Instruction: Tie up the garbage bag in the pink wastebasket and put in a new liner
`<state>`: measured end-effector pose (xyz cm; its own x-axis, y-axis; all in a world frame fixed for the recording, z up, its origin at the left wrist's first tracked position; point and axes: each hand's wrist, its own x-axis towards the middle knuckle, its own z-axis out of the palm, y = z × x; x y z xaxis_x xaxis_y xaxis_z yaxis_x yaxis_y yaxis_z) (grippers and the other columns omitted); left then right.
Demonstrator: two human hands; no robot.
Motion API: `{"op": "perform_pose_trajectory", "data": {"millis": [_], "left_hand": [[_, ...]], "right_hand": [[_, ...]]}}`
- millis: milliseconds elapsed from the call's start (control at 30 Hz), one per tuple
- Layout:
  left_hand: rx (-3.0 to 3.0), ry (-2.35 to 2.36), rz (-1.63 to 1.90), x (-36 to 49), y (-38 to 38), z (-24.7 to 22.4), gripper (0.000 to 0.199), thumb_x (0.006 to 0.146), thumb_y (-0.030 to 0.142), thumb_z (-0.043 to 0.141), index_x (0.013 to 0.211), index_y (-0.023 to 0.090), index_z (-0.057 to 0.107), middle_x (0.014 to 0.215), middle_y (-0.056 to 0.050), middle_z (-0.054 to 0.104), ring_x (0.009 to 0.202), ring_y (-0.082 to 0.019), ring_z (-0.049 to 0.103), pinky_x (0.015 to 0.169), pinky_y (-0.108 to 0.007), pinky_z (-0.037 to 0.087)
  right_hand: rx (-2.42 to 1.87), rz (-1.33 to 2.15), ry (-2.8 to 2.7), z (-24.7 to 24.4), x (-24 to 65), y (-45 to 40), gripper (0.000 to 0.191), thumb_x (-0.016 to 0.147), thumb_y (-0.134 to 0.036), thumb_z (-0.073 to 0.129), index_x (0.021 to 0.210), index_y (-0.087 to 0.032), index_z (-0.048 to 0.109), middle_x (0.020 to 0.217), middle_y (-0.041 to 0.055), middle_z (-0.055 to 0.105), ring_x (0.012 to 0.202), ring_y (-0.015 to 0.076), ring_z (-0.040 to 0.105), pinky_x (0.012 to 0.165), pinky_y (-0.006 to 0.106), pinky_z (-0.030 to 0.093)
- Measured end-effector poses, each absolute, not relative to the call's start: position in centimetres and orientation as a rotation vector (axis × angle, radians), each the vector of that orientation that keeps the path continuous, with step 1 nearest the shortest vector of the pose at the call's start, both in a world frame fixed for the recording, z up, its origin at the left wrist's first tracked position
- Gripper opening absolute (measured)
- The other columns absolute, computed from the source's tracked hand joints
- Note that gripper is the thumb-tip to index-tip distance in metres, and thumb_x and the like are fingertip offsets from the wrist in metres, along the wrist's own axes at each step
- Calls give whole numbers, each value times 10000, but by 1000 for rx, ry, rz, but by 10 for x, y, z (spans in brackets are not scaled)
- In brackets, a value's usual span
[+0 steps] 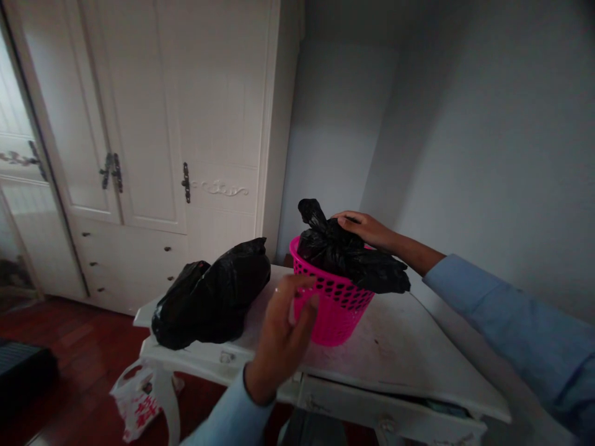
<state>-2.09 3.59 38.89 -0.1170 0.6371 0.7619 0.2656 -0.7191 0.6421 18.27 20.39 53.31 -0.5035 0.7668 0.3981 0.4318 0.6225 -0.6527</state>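
Note:
A bright pink perforated plastic basket stands upright on the white table. In its mouth sits a knotted black plastic bag, with tied ends sticking up and spilling over the rim. My right hand grips the bag near its knot from the far right side; some of its fingers are hidden behind the plastic. In front of the basket is my left hand, its fingers bent and thumb apart, holding nothing. I cannot tell whether its fingertips touch the basket. Another black plastic bag lies bulging on the table to the left.
The white table has a drawer slightly open at its front. A white wardrobe stands behind, beside a grey wall. On the reddish floor are a white and red plastic bag and a dark box-like object.

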Motion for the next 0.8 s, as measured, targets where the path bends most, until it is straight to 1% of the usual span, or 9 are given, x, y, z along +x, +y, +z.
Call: {"op": "perform_pose_trajectory", "data": {"millis": [133,233,300,367,467,567,667,733,800], "left_hand": [[2209,1250,1915,-18,97,452,287,929,233,560,1193,131,609,1153,-160,678,1100,-273,621,988,-443,490],[2399,1457,1676,-13,129,467,452,875,354,690,1243,109,598,1180,-185,688,1124,-322,620,1003,-480,482],[2530,1518,1501,-12,141,471,496,844,433,734,1221,125,633,1142,-174,714,1114,-343,629,990,-487,485],[2575,1526,1364,-12,148,473,337,864,414,714,1084,158,704,1025,-137,746,1033,-325,663,936,-454,502],[2352,1469,1430,-13,158,473,163,902,329,660,930,187,733,891,-76,753,872,-246,694,825,-360,515],[1975,1406,1612,-13,168,471,155,896,301,659,951,169,718,871,-49,746,803,-193,690,750,-298,512],[1836,1423,1623,-13,174,468,154,892,296,656,928,155,708,845,-46,736,784,-178,680,715,-278,503],[1901,1489,1555,-13,176,467,152,889,304,656,909,166,714,835,-43,733,787,-182,676,713,-284,498],[2025,1552,1441,-12,176,466,156,895,313,644,904,177,720,820,-41,729,783,-189,671,717,-297,495]], "right_hand": [[-926,781,-2053,533,196,194,707,810,-761,625,1242,-202,654,1302,129,668,1160,284,630,1075,448,473],[-893,996,-1971,530,208,186,715,822,-716,656,1356,-249,565,1316,113,664,1083,254,668,971,407,543],[-864,1104,-1966,528,215,182,730,817,-690,684,1394,-270,529,1353,107,651,1123,255,665,965,394,550],[-878,1103,-1995,528,222,181,742,800,-695,698,1388,-272,536,1394,110,633,1209,273,637,1029,417,522],[-956,822,-2070,531,234,186,734,758,-696,730,1331,-262,582,1405,121,624,1271,302,599,1111,480,457],[-1050,478,-2150,535,248,192,628,711,-669,757,1125,-203,674,1168,128,712,1095,299,661,1026,485,499],[-1158,499,-2279,535,253,191,507,739,-647,713,919,-175,680,839,65,699,810,234,657,799,404,542],[-1145,663,-2437,533,248,189,456,782,-612,680,909,-173,685,812,44,691,766,206,633,732,358,520],[-1070,805,-2586,529,239,190,408,811,-571,650,889,-174,701,830,42,702,766,195,620,733,347,512]]}}
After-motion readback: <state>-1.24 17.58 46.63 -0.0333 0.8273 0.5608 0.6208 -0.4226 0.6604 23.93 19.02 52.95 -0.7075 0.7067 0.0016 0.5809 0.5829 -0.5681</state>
